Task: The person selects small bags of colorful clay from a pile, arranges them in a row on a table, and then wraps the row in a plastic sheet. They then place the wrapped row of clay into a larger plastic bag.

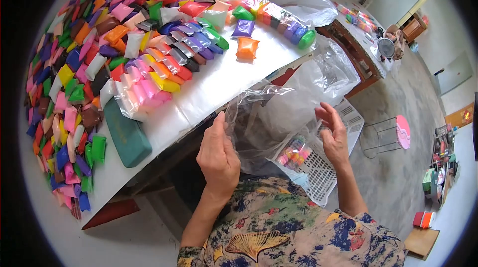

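My left hand (218, 160) is raised at the table's front edge, its fingers close together against a clear plastic bag (244, 112); whether they grip the film is hard to tell. My right hand (333, 135) is held over a white plastic basket (318, 172), fingers apart and slightly curled, with nothing visible in it. Between the hands hangs the thin, transparent bag. On the white table (199, 102), an orange packet (247, 48) and a purple packet (243, 28) lie near rows of colourful packets (149, 87). Small colourful packs (295, 155) sit in the basket.
A large heap of coloured packets (74, 82) covers the table's left side, beside a green case (127, 135). A long filled bag (279, 18) lies at the back. To the right stand a pink stool (403, 131) and another table (343, 33).
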Motion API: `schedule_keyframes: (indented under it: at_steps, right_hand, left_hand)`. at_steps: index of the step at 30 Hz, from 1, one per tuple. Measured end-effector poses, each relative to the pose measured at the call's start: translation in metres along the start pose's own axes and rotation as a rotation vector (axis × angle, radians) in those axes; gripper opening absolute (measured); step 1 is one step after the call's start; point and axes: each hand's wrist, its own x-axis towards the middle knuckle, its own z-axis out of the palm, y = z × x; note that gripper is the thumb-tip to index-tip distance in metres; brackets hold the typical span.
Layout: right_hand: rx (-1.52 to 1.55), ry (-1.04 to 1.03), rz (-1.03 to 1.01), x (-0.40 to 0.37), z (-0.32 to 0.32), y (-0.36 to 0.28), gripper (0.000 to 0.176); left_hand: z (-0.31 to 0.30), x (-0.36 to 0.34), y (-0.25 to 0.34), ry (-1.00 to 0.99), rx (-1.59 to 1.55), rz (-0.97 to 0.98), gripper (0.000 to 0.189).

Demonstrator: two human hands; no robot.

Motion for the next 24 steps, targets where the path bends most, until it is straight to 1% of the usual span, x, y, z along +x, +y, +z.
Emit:
schedule_keyframes:
  at_steps: [1, 4, 5, 7, 10, 13, 14, 16, 17, 18, 20, 21, 24]
  right_hand:
    - [-0.085, 0.017, -0.042, 0.000, -0.001, -0.012, 0.053]
    - [0.111, 0.080, -0.072, -0.001, 0.004, -0.042, 0.054]
    - [-0.029, 0.080, -0.206, -0.001, 0.006, -0.053, 0.055]
    - [-0.312, 0.080, -0.471, 0.003, 0.013, -0.073, 0.058]
    - [-0.642, 0.082, -0.693, 0.016, 0.032, -0.092, 0.059]
    - [-0.600, 0.091, -0.730, 0.034, 0.050, -0.073, 0.054]
    - [-0.613, 0.103, -0.730, 0.037, 0.052, -0.066, 0.048]
    - [-0.639, 0.126, -0.732, 0.042, 0.054, -0.056, 0.037]
    - [-0.619, 0.179, -0.724, 0.045, 0.053, -0.055, 0.028]
    - [-0.603, 0.216, -0.685, 0.046, 0.049, -0.054, 0.027]
    - [-0.572, 0.286, -0.600, 0.047, 0.037, -0.052, 0.025]
    - [-0.512, 0.344, -0.523, 0.048, 0.034, -0.052, 0.021]
    - [-0.537, 0.496, -0.522, 0.055, 0.021, -0.049, 0.016]
  left_hand:
    - [0.001, 0.001, -0.001, 0.019, 0.081, 0.084, 0.038]
    - [0.004, 0.006, -0.001, 0.080, 0.241, 0.283, 0.043]
    - [0.005, 0.008, 0.000, 0.101, 0.281, 0.342, 0.044]
    - [0.006, 0.010, 0.001, 0.070, 0.304, 0.399, 0.042]
    - [0.006, 0.014, 0.007, -0.007, 0.327, 0.478, 0.040]
    - [0.004, 0.018, 0.010, -0.110, 0.288, 0.554, 0.043]
    - [0.004, 0.019, 0.011, -0.144, 0.266, 0.578, 0.045]
    - [-0.001, 0.021, 0.013, -0.171, 0.158, 0.460, 0.052]
    - [-0.003, 0.020, 0.013, -0.184, 0.105, 0.400, 0.055]
    - [-0.006, 0.016, 0.009, -0.185, 0.062, 0.353, 0.069]
    - [-0.019, 0.008, 0.009, -0.137, 0.061, 0.272, 0.076]
    - [-0.025, -0.002, 0.003, -0.162, 0.044, 0.216, 0.086]
    - [-0.030, -0.038, -0.008, -0.029, 0.034, 0.112, 0.093]
